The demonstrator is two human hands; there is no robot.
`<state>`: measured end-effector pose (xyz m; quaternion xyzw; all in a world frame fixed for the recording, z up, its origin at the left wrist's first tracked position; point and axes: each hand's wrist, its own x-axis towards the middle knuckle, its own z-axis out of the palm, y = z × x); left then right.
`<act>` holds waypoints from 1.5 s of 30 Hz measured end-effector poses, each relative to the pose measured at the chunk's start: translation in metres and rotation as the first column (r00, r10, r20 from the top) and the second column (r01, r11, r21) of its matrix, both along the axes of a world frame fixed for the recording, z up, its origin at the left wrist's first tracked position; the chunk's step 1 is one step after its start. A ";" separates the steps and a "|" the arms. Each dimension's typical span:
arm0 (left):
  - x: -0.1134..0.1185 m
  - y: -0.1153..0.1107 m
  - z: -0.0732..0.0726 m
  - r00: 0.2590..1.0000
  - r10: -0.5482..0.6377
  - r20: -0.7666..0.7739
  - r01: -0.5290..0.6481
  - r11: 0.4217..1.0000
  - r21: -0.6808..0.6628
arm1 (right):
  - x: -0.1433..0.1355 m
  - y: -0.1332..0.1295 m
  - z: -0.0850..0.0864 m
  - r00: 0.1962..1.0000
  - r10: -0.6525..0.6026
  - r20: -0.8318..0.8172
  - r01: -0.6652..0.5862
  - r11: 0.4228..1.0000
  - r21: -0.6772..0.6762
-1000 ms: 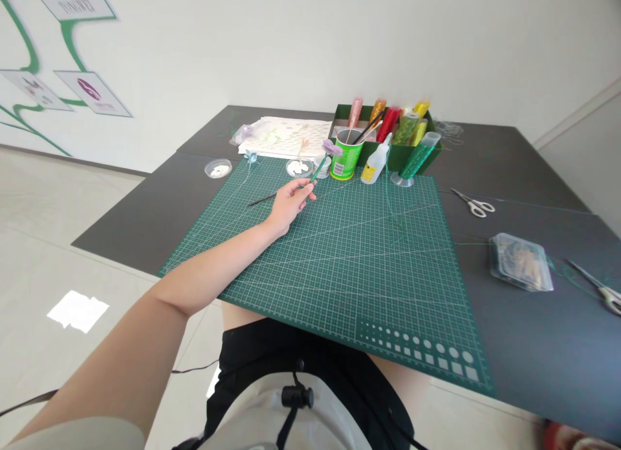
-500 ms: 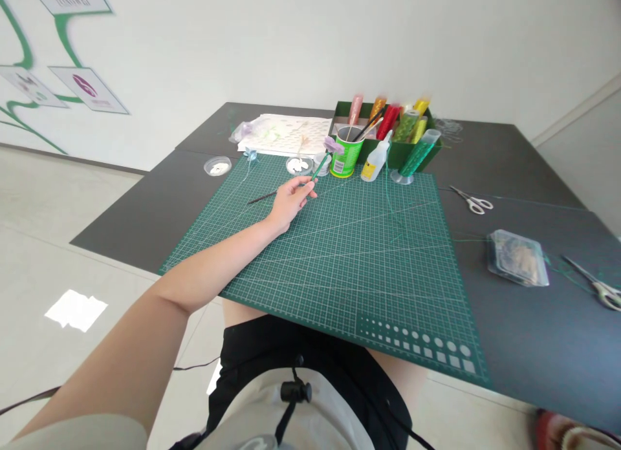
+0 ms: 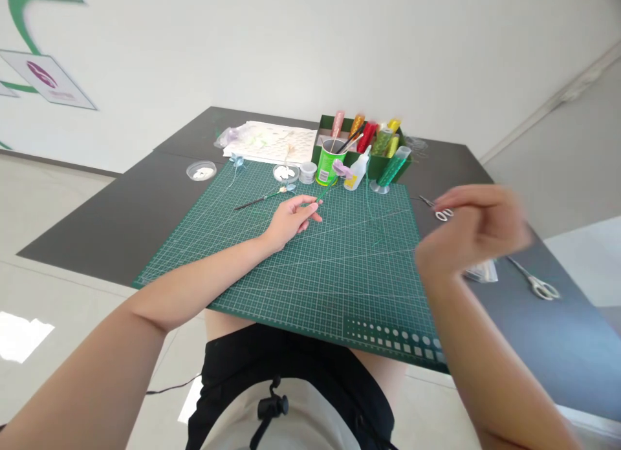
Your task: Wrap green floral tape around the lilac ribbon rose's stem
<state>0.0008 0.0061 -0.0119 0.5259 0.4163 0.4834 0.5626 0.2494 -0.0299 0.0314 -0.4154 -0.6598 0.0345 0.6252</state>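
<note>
My left hand [image 3: 290, 222] pinches the green stem of a small purple craft flower [image 3: 342, 169] above the green cutting mat [image 3: 320, 282]. The bloom points away from me, in front of the green can and the glue bottle [image 3: 358, 172]. Beside that hand lies a thin dark stick [image 3: 250, 203] with a small pale and blue flower at its far end. My right hand [image 3: 478, 227] is raised over the right side of the table, bent at the wrist. Motion smears its fingers, and it partly covers white-handled scissors [image 3: 444, 214] and a clear plastic box [image 3: 485, 271].
A green can [image 3: 330, 160] with brushes stands before a dark green box [image 3: 324, 128] of coloured rolls. Small dishes [image 3: 201, 172] with white pieces, a blue flower [image 3: 237, 160] and a patterned white sheet [image 3: 272, 141] lie at the back left. More scissors [image 3: 538, 287] lie far right.
My right hand has come into view from the right. My left hand, still on the purple flower, has lowered slightly toward me. The view has shifted to the right.
</note>
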 end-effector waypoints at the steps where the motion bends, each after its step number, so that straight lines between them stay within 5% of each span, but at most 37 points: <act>1: 0.001 -0.003 0.000 1.000 -0.017 0.006 0.017 1.000 -0.004 | -0.009 0.002 -0.004 0.999 0.005 0.035 -0.007 0.999 0.043; 3: 0.004 -0.008 0.000 0.998 -0.058 0.014 0.059 0.998 -0.012 | -0.028 0.005 -0.016 0.986 0.077 0.149 -0.078 0.997 0.001; 5: 0.005 -0.012 -0.001 0.994 -0.107 0.010 0.108 0.994 -0.016 | -0.044 0.007 -0.030 0.956 0.214 0.203 -0.173 0.964 -0.202; 9: 0.007 -0.016 -0.002 0.983 -0.185 -0.023 0.185 0.982 0.029 | -0.058 0.003 -0.052 0.925 0.376 -0.055 -0.358 0.812 -0.461; 12: 0.006 -0.017 -0.002 0.979 -0.194 -0.070 0.200 0.975 0.098 | -0.059 -0.005 -0.052 0.920 0.363 -0.149 -0.381 0.736 -0.560; 21: 0.003 -0.016 -0.002 0.965 -0.057 -0.256 0.104 0.979 0.175 | -0.051 -0.013 -0.049 0.961 0.245 0.128 -0.116 0.777 -0.619; 29: 0.001 -0.019 -0.006 0.889 -0.077 -0.452 0.184 0.963 0.197 | -0.048 -0.025 -0.031 0.933 0.320 0.165 -0.212 0.858 -0.467; 38: 0.001 -0.025 -0.001 0.642 -0.032 -0.766 0.385 0.878 0.285 | -0.033 -0.037 0.000 0.926 0.377 0.024 -0.334 0.847 -0.413; 45: 0.006 -0.037 0.002 0.454 -0.069 -0.888 0.595 0.766 0.245 | -0.020 -0.029 0.006 0.939 0.336 -0.068 -0.337 0.867 -0.368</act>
